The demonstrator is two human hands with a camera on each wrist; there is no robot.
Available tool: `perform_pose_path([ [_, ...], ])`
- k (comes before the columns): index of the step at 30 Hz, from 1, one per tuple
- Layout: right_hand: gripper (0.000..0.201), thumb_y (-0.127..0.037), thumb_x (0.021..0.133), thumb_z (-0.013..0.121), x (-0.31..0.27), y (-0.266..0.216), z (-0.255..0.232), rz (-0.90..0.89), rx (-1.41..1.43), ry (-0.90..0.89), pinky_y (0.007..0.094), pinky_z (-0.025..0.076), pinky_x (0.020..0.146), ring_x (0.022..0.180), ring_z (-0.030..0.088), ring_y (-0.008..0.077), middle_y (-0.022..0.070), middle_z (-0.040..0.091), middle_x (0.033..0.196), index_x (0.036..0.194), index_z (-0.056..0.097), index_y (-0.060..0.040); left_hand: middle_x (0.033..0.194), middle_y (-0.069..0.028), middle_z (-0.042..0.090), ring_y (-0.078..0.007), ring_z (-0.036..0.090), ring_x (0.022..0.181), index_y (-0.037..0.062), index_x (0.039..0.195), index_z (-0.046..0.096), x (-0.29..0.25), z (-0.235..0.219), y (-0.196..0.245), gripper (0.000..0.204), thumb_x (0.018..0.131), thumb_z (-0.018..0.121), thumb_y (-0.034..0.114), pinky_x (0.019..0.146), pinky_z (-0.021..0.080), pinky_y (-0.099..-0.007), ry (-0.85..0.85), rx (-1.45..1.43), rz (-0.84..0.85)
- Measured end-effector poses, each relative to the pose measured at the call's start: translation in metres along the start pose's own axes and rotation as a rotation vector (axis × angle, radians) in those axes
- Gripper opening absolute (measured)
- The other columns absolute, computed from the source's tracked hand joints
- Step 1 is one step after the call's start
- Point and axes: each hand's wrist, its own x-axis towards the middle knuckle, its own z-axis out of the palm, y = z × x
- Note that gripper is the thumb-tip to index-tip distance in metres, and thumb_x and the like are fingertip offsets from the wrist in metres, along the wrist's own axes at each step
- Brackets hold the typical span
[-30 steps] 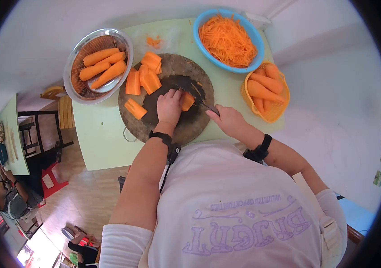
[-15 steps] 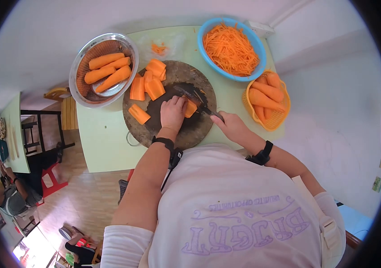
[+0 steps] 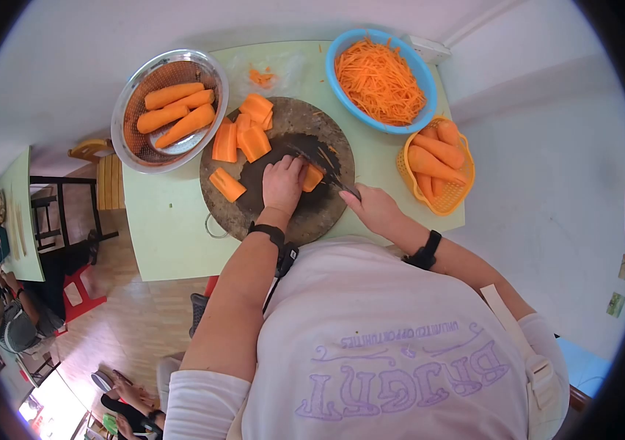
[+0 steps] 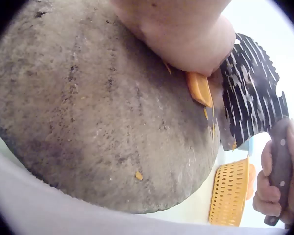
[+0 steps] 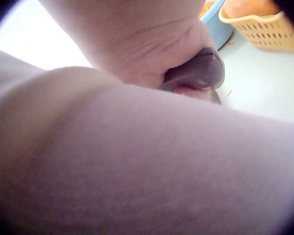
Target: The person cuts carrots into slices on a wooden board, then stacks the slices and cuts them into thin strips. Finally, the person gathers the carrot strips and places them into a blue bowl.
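On the round wooden board, the left hand holds a carrot piece with its fingertips curled on it. The right hand grips the dark handle of a cleaver, whose blade stands beside that piece. In the left wrist view, the carrot piece pokes out under the left hand, with thin slivers by the blade, and the right hand's fingers wrap the handle. The right wrist view shows the handle end in the right hand. Several cut carrot pieces lie at the board's upper left.
A metal bowl with whole carrots stands left of the board. A blue basin of carrot shreds and a yellow basket of carrots are to the right. A plastic bag lies behind the board. Other people are at the far left.
The cleaver and right hand have shifted slightly beside the carrot piece, the blade tilting and then straightening. The left hand keeps its hold. The head view has moved a little.
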Motion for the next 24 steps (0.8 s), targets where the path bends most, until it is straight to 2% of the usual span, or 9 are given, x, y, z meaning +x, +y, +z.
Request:
perform_pose_path([
  [8, 0.053, -0.048, 0.098, 0.045, 0.002, 0.006, 0.0, 0.029, 0.088, -0.021, 0.0488, 0.047, 0.076, 0.086, 0.061, 0.0434, 0.027, 0.063, 0.085, 0.089, 0.058, 0.0031, 0.081, -0.0025, 0.056, -0.0216, 0.059, 0.073, 0.0134, 0.089, 0.064, 0.0, 0.001, -0.001, 0.007, 0.085, 0.065, 0.019, 0.067, 0.042, -0.0355, 0.023, -0.001, 0.037],
  [10, 0.053, -0.048, 0.098, 0.045, 0.001, 0.008, -0.001, -0.015, 0.176, 0.018, 0.0485, 0.047, 0.075, 0.084, 0.061, 0.0437, 0.0266, 0.063, 0.084, 0.089, 0.059, 0.0031, 0.08, -0.0028, 0.057, -0.0229, 0.059, 0.071, 0.0135, 0.088, 0.064, 0.001, 0.002, -0.001, 0.006, 0.085, 0.066, 0.018, 0.065, 0.042, -0.0355, 0.047, -0.015, 0.046],
  [14, 0.053, -0.048, 0.098, 0.045, -0.004, 0.004, -0.004, -0.008, 0.114, 0.015, 0.0483, 0.047, 0.075, 0.083, 0.061, 0.0437, 0.0264, 0.062, 0.083, 0.088, 0.059, 0.003, 0.078, -0.0033, 0.057, -0.0243, 0.058, 0.07, 0.0135, 0.086, 0.064, 0.001, -0.001, 0.0, 0.005, 0.084, 0.066, 0.018, 0.064, 0.042, -0.0357, 0.075, -0.014, 0.053],
  [16, 0.047, -0.041, 0.099, 0.049, -0.006, 0.002, -0.002, -0.077, 0.087, 0.091, 0.046, 0.047, 0.068, 0.072, 0.06, 0.0423, 0.0245, 0.06, 0.072, 0.085, 0.058, 0.0032, 0.079, -0.0035, 0.057, -0.0244, 0.058, 0.07, 0.0135, 0.086, 0.064, 0.0, -0.001, 0.0, 0.005, 0.084, 0.066, 0.018, 0.064, 0.043, -0.0358, 0.074, -0.018, 0.05],
  [21, 0.048, -0.042, 0.099, 0.049, -0.007, 0.001, -0.002, -0.071, 0.069, 0.081, 0.0463, 0.047, 0.068, 0.072, 0.06, 0.0428, 0.0247, 0.06, 0.072, 0.085, 0.058, 0.0032, 0.079, -0.0039, 0.057, -0.0249, 0.057, 0.07, 0.0134, 0.087, 0.064, 0.0, 0.001, -0.001, 0.005, 0.084, 0.066, 0.017, 0.064, 0.043, -0.036, 0.066, -0.034, 0.041],
  [24, 0.048, -0.042, 0.099, 0.048, -0.005, 0.003, 0.001, -0.065, 0.057, 0.07, 0.0462, 0.048, 0.069, 0.073, 0.06, 0.0429, 0.0248, 0.06, 0.073, 0.085, 0.058, 0.0031, 0.08, -0.0032, 0.056, -0.0223, 0.059, 0.073, 0.0124, 0.089, 0.064, 0.0, 0.0, -0.001, 0.008, 0.084, 0.066, 0.019, 0.067, 0.042, -0.0356, 0.024, -0.013, 0.026],
])
